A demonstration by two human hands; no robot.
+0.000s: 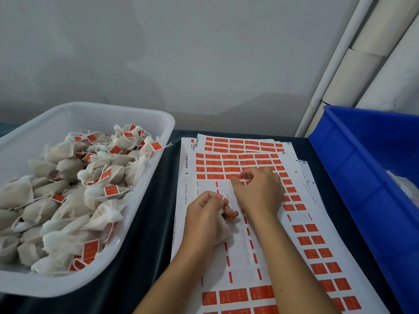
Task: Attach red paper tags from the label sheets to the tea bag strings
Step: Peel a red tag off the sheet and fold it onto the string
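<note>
A tray [158, 123] full of tagged tea bags [74, 193] stood at the left of the table [149, 223]. The label sheets [238, 162] lay stacked in the middle, just right of the tray. A bin [353, 177] stood at the right, beside the sheets. Both hands were over the top sheet, the left hand [204, 218] nearer the tray than the right hand [258, 189].

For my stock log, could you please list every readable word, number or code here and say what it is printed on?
"1-1 0802-1600 14458-56", roughly, along the top label sheet's left margin; digits uncertain.
Barcodes on the sheet margins: digits too small.
Red tags: gold characters too blurred to read.
Nothing else carries text.
</note>
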